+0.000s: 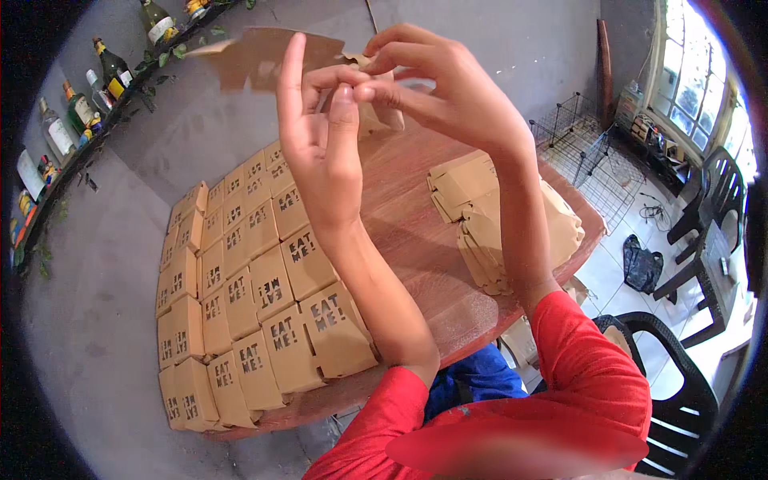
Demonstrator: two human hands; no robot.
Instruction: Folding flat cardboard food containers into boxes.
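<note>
My left hand [324,144] is raised over the far part of the wooden table [408,222], its index finger pointing up. Opposite it, my right hand [450,90] bends inward, thumb and fingers close to the left fingertips. Whether a small thing is pinched between them cannot be made out. Behind the fingers is a brown cardboard piece [384,117], partly hidden. Rows of folded kraft cardboard boxes [240,294] with printed black writing cover the table's left side. A pile of flat kraft box blanks [474,192] lies at the right, partly behind my right forearm.
A large cardboard piece [258,57] is beyond the hands, near the grey wall. Bottles [57,129] line a wall shelf at left. To the right are a wire pen [576,138], a black bag [642,264] and black plastic chairs [654,354].
</note>
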